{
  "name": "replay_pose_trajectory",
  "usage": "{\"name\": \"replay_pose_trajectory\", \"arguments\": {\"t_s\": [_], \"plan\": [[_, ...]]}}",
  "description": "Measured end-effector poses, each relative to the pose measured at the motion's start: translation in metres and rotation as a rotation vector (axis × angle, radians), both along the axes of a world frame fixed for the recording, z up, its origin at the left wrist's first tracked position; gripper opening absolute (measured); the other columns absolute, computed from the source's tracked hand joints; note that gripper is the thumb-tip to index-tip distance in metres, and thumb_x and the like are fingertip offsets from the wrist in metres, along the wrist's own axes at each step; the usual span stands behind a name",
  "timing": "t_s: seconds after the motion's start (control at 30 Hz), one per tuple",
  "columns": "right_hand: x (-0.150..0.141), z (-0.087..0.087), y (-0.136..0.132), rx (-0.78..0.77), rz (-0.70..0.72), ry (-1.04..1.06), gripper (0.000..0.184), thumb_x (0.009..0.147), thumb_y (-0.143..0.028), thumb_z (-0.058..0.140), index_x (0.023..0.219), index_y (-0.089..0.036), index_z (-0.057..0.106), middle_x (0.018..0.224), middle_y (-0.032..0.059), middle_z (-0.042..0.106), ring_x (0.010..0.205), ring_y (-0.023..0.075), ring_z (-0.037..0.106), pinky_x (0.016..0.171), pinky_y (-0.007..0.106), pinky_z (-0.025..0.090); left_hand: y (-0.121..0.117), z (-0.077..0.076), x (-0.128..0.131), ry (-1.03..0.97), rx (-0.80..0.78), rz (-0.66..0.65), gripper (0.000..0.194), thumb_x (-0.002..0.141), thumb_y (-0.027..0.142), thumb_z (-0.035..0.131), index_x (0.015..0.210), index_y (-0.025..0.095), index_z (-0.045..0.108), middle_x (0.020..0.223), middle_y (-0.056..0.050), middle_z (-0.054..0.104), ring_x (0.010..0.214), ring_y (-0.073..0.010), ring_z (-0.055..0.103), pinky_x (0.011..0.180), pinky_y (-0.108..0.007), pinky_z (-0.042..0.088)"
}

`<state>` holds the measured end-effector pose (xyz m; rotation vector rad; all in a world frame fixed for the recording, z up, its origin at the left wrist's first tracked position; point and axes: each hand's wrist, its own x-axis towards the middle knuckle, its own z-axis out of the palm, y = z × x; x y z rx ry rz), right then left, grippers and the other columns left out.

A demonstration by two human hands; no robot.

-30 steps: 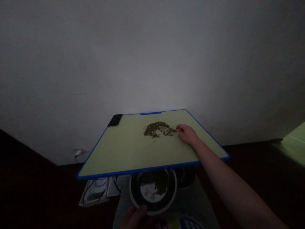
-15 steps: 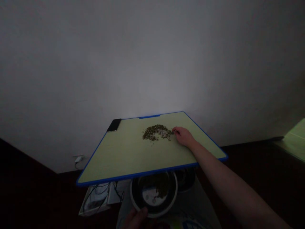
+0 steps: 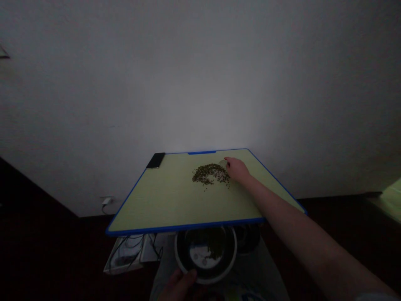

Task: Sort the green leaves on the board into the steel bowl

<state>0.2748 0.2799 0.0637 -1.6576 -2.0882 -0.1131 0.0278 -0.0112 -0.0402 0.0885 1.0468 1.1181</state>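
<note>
The two hands are well apart: in the head view, the left hand (image 3: 179, 285) grips the near rim of a bowl (image 3: 234, 253), thumb over the edge, while the right hand (image 3: 238, 169) pinches a small pale piece (image 3: 222, 163) (too blurred to name) at the bench (image 3: 156, 205). Just left of the right hand, small olive-brown grains (image 3: 203, 172) lie scattered in an arc. More grains sit inside the bowl, ahead and to the right of the left hand. Well left of the right hand lies a dark phone (image 3: 156, 160).
</note>
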Motion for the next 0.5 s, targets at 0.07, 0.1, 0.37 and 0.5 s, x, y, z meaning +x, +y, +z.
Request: {"name": "replay_pose_trajectory", "arguments": {"t_s": [0.07,0.1,0.37,0.5], "plan": [[-0.010,0.006,0.009,-0.021,0.033,-0.063,0.040,0.088,-0.016,0.043,0.121,-0.016,0.064,0.120,0.0140,0.066,0.107,0.0250,0.062,0.093,0.034,0.046,-0.001,0.004,0.002,-0.084,0.034,-0.017,0.049,0.055,0.017,0.082,0.101,0.020,0.066,0.091,-0.013,0.080,0.112,-0.0385,0.065,0.094,-0.046,0.052],[-0.014,0.008,0.014,-0.028,0.066,-0.094,0.038,0.088,-0.016,0.043,0.119,-0.016,0.066,0.119,0.0138,0.067,0.106,0.0252,0.063,0.091,0.034,0.046,-0.002,0.004,0.003,-0.109,0.044,-0.011,0.047,0.056,0.017,0.082,0.100,0.020,0.066,0.090,-0.013,0.080,0.112,-0.0383,0.065,0.094,-0.046,0.052],[-0.035,0.015,0.032,-0.083,0.274,-0.204,0.031,0.088,-0.020,0.049,0.110,-0.020,0.070,0.112,0.0097,0.070,0.103,0.0236,0.063,0.089,0.032,0.044,-0.004,-0.004,0.009,-0.046,0.049,0.042,0.044,0.051,0.020,0.085,0.092,0.022,0.069,0.083,-0.010,0.080,0.110,-0.0392,0.066,0.092,-0.047,0.053],[-0.036,0.014,0.024,-0.089,0.314,-0.199,0.031,0.088,-0.020,0.050,0.111,-0.022,0.070,0.112,0.0065,0.071,0.103,0.0215,0.063,0.089,0.029,0.044,-0.004,0.000,0.010,-0.098,0.077,-0.010,0.045,0.052,0.020,0.086,0.093,0.019,0.069,0.083,-0.011,0.081,0.106,-0.0383,0.068,0.091,-0.046,0.053]]}}
